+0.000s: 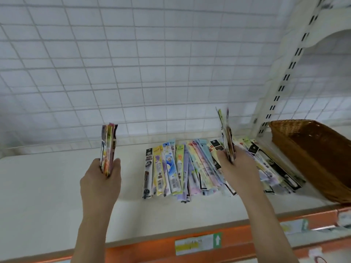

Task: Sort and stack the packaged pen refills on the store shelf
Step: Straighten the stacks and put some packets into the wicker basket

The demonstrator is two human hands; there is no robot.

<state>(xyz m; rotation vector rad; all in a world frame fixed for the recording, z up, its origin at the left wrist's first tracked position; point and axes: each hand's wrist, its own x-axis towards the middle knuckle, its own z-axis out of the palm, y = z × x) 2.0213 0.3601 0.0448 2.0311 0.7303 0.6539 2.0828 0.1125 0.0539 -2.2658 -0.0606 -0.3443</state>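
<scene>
Several packaged pen refills (182, 168) lie in a loose row on the white shelf (47, 196), fanned out towards the right. My left hand (100, 179) grips an upright bundle of refill packs (108, 147) above the shelf, left of the row. My right hand (237, 168) grips a second upright bundle of packs (226, 133) over the right part of the row. Both bundles stand on end, seen edge-on. Part of the row is hidden behind my right hand.
A brown wicker basket (313, 154) sits tilted at the right end of the shelf. A white wire grid (133, 73) backs the shelf. A slotted upright post (284, 80) rises on the right. An orange price rail (190, 243) with labels runs along the front edge.
</scene>
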